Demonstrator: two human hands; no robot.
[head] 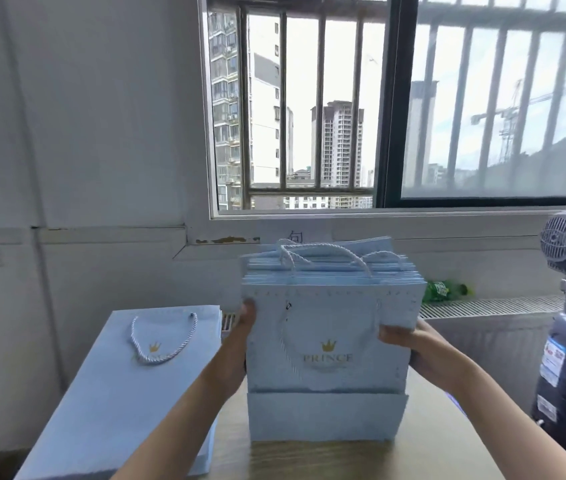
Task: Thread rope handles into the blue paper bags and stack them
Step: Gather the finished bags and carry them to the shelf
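I hold a thick bundle of flat blue paper bags [330, 337] upright on the wooden table [423, 441]. The front bag shows a gold crown and the word PRINCE, and a white rope handle hangs down its face. More rope handles [323, 254] arch over the top of the bundle. My left hand [245, 327] grips the bundle's left edge. My right hand [409, 344] grips its right edge. A second pile of flat blue bags [118, 400] lies on the left, with a white rope handle [163, 337] on its top bag.
A dark standing fan [565, 306] rises at the right edge of the table. A green plastic bottle [444, 289] lies on the ledge behind the bundle. A barred window and a white wall are beyond the table.
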